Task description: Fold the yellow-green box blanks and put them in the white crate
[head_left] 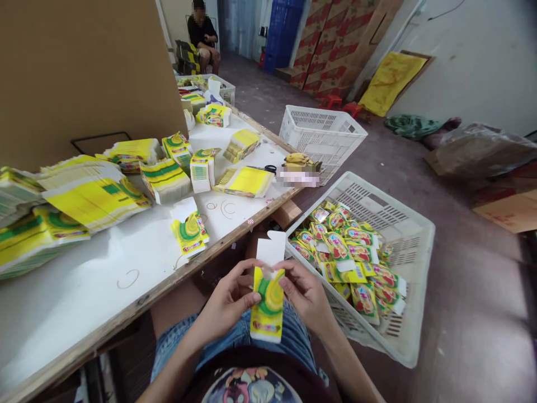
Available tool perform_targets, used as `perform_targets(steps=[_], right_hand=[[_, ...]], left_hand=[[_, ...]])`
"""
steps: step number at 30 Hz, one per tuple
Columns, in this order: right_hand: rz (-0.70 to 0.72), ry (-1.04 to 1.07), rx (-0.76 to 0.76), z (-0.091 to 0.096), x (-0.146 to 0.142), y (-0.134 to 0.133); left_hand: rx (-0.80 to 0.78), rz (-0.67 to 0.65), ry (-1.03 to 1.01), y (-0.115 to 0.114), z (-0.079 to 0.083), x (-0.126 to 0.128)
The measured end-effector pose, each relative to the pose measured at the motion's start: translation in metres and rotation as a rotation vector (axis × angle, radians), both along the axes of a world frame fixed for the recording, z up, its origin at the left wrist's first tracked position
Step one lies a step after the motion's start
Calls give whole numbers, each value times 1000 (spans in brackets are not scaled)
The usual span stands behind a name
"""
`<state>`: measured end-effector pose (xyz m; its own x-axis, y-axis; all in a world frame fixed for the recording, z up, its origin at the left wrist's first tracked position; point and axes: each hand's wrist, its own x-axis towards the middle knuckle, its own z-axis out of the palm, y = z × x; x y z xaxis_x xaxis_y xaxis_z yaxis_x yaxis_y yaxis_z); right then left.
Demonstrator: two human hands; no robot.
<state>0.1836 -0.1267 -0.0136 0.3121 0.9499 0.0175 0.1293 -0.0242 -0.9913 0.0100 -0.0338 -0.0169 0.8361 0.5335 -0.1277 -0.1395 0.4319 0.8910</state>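
Note:
Between both hands, above my lap, is a small yellow and green carton [267,305] with its white top flap [271,249] standing up. My left hand [232,299] grips the carton's left side, thumb on the front face. My right hand [306,294] pinches the upper right edge by the opening. Whether anything lies inside the carton cannot be made out. On the table edge ahead lie a few loose flat cartons [189,232] of the same print. To my right, a white plastic crate [413,280] holds a heap of filled-looking yellow, green and red packs [342,246].
Stacks of flat cartons [96,193] cover the back of the white table [84,302]. Scissors [269,168], bananas [300,161] and rubber bands [128,279] lie on it. A second crate [323,131] stands beyond. A seated person [202,33] is at the far end.

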Motion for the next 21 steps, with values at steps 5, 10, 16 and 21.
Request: perform_targets(steps=[5, 10, 16, 21], right_hand=[[-43, -103, 55, 0, 0, 1], [-125, -28, 83, -5, 0, 4], [-33, -151, 29, 5, 15, -1], [92, 105, -183, -3, 12, -1]], left_hand=[[-83, -7, 1, -6, -6, 2], [-37, 1, 31, -7, -12, 5], [260, 128, 176, -6, -20, 9], [412, 153, 262, -7, -26, 9]])
